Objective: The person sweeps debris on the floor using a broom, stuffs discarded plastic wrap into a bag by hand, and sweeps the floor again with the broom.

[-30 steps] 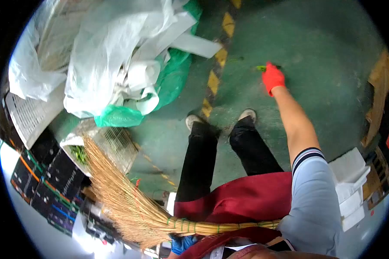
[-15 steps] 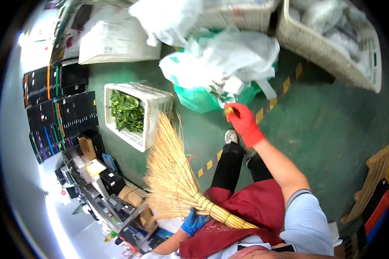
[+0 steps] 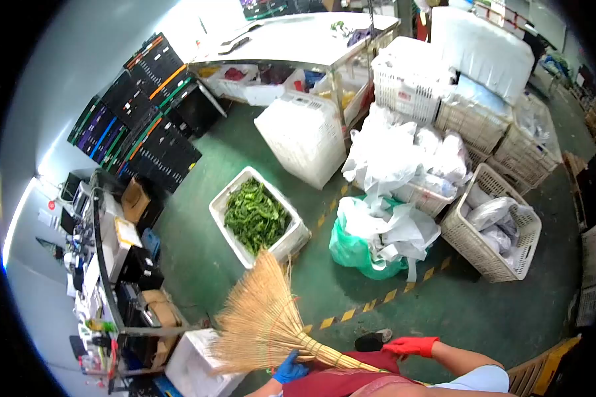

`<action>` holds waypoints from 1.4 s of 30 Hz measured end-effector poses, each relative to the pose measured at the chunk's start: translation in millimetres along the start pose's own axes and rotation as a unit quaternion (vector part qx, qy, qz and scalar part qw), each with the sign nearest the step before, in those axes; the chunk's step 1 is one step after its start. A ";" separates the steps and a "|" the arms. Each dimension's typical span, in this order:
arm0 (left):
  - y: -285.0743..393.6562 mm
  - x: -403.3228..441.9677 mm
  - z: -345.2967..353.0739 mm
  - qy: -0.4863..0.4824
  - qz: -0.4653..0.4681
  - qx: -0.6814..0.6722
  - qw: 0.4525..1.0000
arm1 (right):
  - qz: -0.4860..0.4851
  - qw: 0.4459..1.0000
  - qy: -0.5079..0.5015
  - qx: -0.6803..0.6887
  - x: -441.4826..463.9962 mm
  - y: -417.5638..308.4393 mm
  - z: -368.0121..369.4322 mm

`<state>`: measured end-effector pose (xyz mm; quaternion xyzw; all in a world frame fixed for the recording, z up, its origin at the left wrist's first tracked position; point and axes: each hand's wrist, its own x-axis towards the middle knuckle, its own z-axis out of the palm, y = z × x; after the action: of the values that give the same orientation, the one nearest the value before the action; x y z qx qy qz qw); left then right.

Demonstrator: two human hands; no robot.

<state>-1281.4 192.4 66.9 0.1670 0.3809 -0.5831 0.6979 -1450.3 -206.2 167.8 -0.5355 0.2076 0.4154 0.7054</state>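
A straw broom (image 3: 261,311) lies slantwise in front of the dark red apron (image 3: 331,380), its bristles fanned toward the left. My left hand (image 3: 290,368), in a blue glove, is closed round the broom where bristles and handle meet. In a red glove, my right hand (image 3: 410,347) is beside the apron above the handle; its fingers are partly hidden and what they hold, if anything, cannot be made out. Beyond the bristles stands a white crate (image 3: 298,239) of leafy greens (image 3: 255,215). A green bag (image 3: 351,248) with white plastic sits to its right.
Crates with plastic bags (image 3: 490,255) stand at the right. A white table (image 3: 278,40) is at the back, with an upturned white crate (image 3: 304,135) before it. Black crates (image 3: 155,149) are stacked at the left, near a cluttered shelf (image 3: 122,284). Yellow-black tape (image 3: 371,306) crosses the floor.
My right hand has come from low over the floor, past the green bag, back to the apron. The view has lifted toward the table and crates. My left hand still holds the broom.
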 end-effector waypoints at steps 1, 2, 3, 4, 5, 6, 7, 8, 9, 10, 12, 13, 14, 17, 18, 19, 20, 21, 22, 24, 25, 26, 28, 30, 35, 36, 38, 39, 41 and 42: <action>12.0 -1.6 -8.6 -0.012 0.000 0.001 1.000 | 0.013 1.000 -0.020 0.018 -3.2 2.2 15.0; 23.1 -8.5 1.6 -0.024 -0.001 0.002 1.000 | 0.025 0.998 -0.040 0.035 -3.7 -1.5 31.3; 30.4 -18.0 12.2 -0.009 0.034 0.022 0.999 | 0.027 0.999 -0.028 -0.026 -5.5 -13.3 46.7; 39.7 -26.0 13.8 -0.009 0.069 0.047 0.996 | 0.032 0.995 -0.018 -0.089 -3.8 -27.0 65.5; 53.0 -38.1 12.2 -0.009 0.106 0.071 0.992 | 0.036 0.988 -0.009 -0.152 1.9 -41.2 87.4; 72.0 -49.7 11.1 -0.010 0.143 0.097 0.985 | -0.001 0.982 -0.015 -0.188 19.0 -36.1 97.9; 92.7 -58.6 8.6 -0.038 0.162 0.112 0.980 | -0.038 0.974 -0.020 -0.222 30.9 -43.1 112.2; 112.6 -71.4 -0.4 -0.062 0.176 0.126 0.974 | -0.072 0.965 -0.026 -0.249 42.1 -48.2 139.2; 128.7 -87.7 -11.3 -0.081 0.193 0.133 0.969 | 0.031 0.969 -0.013 -0.243 47.3 -59.0 158.6; 154.8 -100.5 -20.7 -0.159 0.108 0.043 0.980 | 0.043 0.976 0.016 -0.214 46.9 -95.4 184.6; 189.7 -128.0 -27.3 -0.126 0.134 -0.043 0.982 | 0.002 0.966 0.082 -0.244 58.7 -155.0 232.0; 205.2 -144.9 -30.8 -0.088 0.158 -0.032 0.983 | -0.072 0.955 0.118 -0.263 76.0 -163.5 246.3; 221.3 -163.7 -24.5 -0.056 0.189 -0.041 0.980 | -0.059 0.956 0.115 -0.264 89.3 -184.1 263.1; 276.1 -196.7 -33.1 -0.074 0.281 -0.066 0.954 | -0.035 0.956 0.127 -0.262 118.2 -242.4 298.3; 292.3 -204.8 -29.1 -0.075 0.295 -0.063 0.950 | -0.038 0.943 0.120 -0.308 132.5 -247.0 293.0; 311.9 -213.9 -25.6 -0.075 0.304 -0.057 0.948 | -0.041 0.929 0.117 -0.349 153.0 -246.2 286.4; 332.8 -221.3 -18.1 -0.078 0.306 -0.054 0.947 | -0.045 0.915 0.116 -0.384 163.8 -271.4 302.5; 353.9 -227.5 -7.9 -0.079 0.305 -0.046 0.948 | -0.028 0.908 0.145 -0.393 165.1 -298.4 316.7; 377.8 -232.1 1.5 -0.078 0.299 -0.031 0.950 | 0.000 0.918 0.133 -0.373 194.1 -286.0 299.7; 407.8 -246.6 51.1 -0.077 0.318 -0.004 0.945 | -0.003 0.898 0.185 -0.400 218.1 -308.6 304.9; 435.4 -243.1 67.1 -0.107 0.333 0.054 0.935 | -0.014 0.904 0.186 -0.385 233.2 -321.3 307.9; 469.4 -237.3 72.4 -0.144 0.339 0.112 0.923 | -0.025 0.910 0.191 -0.368 252.1 -329.7 308.0; 542.0 -231.7 77.1 -0.181 0.366 0.235 0.882 | -0.121 0.917 0.210 -0.317 306.5 -333.9 297.6; 589.9 -242.5 95.3 -0.157 0.309 0.181 0.921 | -0.080 0.914 0.231 -0.323 329.2 -394.2 308.4; 708.9 -252.4 129.6 -0.079 0.258 0.193 0.943 | -0.147 0.894 0.273 -0.322 428.3 -472.3 304.7; 731.8 -253.8 136.9 -0.064 0.258 0.207 0.942 | -0.145 0.902 0.266 -0.308 431.1 -492.1 305.0; 775.7 -256.5 148.9 -0.038 0.256 0.221 0.940 | -0.149 0.891 0.274 -0.330 434.0 -526.4 310.0; 800.5 -256.7 151.9 -0.030 0.254 0.228 0.939 | -0.135 0.882 0.281 -0.354 452.1 -535.2 304.9; 845.3 -255.2 159.6 -0.015 0.245 0.243 0.938 | -0.124 0.880 0.289 -0.356 472.7 -561.5 300.5; 870.5 -253.0 160.9 -0.006 0.238 0.250 0.939 | -0.094 0.878 0.298 -0.363 497.4 -566.5 292.8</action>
<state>-415.5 487.1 172.2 0.4178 0.1677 -0.4776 0.7544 -754.0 200.3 230.7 -0.8693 0.1917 0.2143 0.4021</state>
